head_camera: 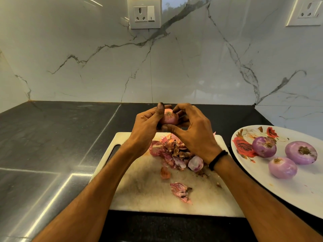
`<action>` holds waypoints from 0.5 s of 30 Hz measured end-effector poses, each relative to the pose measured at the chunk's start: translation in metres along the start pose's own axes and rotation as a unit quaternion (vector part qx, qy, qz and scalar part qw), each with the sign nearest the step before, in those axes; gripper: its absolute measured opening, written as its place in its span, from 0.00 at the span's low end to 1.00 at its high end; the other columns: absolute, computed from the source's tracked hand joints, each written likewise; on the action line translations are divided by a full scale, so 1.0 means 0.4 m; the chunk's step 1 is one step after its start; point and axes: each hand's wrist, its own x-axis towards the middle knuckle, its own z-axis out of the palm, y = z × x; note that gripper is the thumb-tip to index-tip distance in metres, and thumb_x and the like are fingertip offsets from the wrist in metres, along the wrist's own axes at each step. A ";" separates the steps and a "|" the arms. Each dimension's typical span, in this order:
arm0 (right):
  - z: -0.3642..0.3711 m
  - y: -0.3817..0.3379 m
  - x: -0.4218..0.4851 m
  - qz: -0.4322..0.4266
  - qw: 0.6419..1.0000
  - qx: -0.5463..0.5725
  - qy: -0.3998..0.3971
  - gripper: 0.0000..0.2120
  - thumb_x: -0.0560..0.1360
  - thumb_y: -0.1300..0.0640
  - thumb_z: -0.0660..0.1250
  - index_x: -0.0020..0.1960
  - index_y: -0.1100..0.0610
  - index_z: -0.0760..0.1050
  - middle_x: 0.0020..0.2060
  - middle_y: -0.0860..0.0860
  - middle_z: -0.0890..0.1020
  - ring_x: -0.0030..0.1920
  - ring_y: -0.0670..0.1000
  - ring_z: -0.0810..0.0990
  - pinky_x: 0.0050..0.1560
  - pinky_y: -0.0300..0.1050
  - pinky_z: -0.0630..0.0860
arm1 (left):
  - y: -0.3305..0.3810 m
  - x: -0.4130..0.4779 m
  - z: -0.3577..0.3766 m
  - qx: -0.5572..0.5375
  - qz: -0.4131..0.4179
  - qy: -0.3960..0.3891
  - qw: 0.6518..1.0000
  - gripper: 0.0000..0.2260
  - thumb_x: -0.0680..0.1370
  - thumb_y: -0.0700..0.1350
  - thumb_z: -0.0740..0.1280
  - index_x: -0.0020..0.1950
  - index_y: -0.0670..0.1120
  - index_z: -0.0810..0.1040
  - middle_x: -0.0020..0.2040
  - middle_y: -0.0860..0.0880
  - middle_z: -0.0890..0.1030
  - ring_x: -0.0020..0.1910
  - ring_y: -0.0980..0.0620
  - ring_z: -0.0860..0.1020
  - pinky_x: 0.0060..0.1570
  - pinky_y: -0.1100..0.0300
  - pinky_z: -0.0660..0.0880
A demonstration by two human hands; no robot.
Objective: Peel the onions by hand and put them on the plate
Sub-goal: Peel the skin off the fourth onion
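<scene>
We gripped the onion [169,118] in our left hand [146,127], thumb curled over its top. Our right hand [193,131] pinched its far side, fingers bent, above the cutting board [139,189].

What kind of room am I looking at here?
Most likely a home kitchen: dark stone countertop, marble-look backsplash with a wall socket, and a cutting board strewn with onion skins.
</scene>
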 end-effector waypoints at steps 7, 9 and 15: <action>-0.003 0.002 0.001 -0.014 1.000 -0.016 -0.004 0.24 0.69 0.47 0.77 0.59 0.57 0.74 0.51 0.52 0.79 0.46 0.45 0.79 0.48 0.25 0.75 | -0.005 -0.001 -0.002 0.012 0.014 -0.006 1.000 0.19 0.79 0.54 0.61 0.62 0.44 0.81 0.57 0.39 0.83 0.56 0.39 0.82 0.60 0.39 0.77; -0.003 0.004 0.001 -0.014 1.000 -0.019 -0.002 0.21 0.70 0.47 0.77 0.56 0.57 0.75 0.49 0.52 0.78 0.45 0.44 0.78 0.47 0.25 0.75 | -0.005 -0.001 -0.001 0.013 0.017 -0.004 1.000 0.19 0.78 0.54 0.62 0.61 0.45 0.81 0.56 0.39 0.83 0.56 0.39 0.82 0.60 0.39 0.77; 0.005 0.000 -0.002 0.003 1.000 0.006 0.009 0.19 0.70 0.50 0.77 0.52 0.59 0.73 0.48 0.54 0.77 0.44 0.47 0.79 0.47 0.30 0.78 | -0.001 0.000 -0.001 -0.006 0.024 0.013 1.000 0.17 0.76 0.55 0.63 0.58 0.48 0.82 0.56 0.40 0.83 0.57 0.38 0.81 0.60 0.40 0.78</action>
